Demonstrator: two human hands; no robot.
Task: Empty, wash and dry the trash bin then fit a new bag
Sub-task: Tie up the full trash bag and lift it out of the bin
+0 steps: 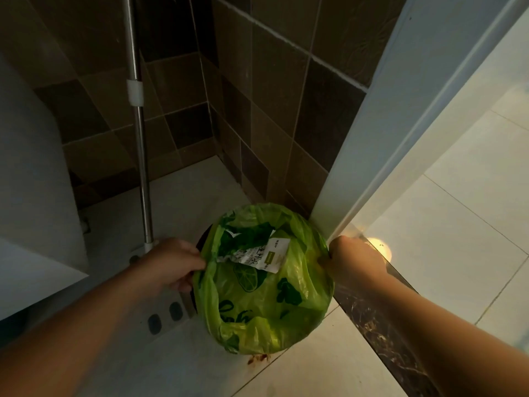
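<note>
So the trash bin is sitting on the floor in the corner of a tiled bathroom, tucked right against the white door frame, and honestly you can barely see the bin itself, just a dark sliver of rim on the left, because the green bag is folded over the whole top. Both hands are already on it: the left hand has its grip closed on the bag's edge at the left side of the rim, fingers pinching the plastic, and the right hand is curled tight on the opposite edge by the door frame. The bag looks like thin, soft film, so I'd guess it stretches and tears easily if you yank one spot. Better to gather more of the edge on both sides and lift straight up. There's a crumpled paper wrapper lying inside near the top, and it all looks light, though I can't tell what's further down. Thin plastic like this gets slippery, so a bunched handful beats a fingertip pinch. There's a brownish stain on the floor right at the base, so maybe it leaks, keep it low. A mop pole stands just beside the left hand, worth not knocking.
</note>
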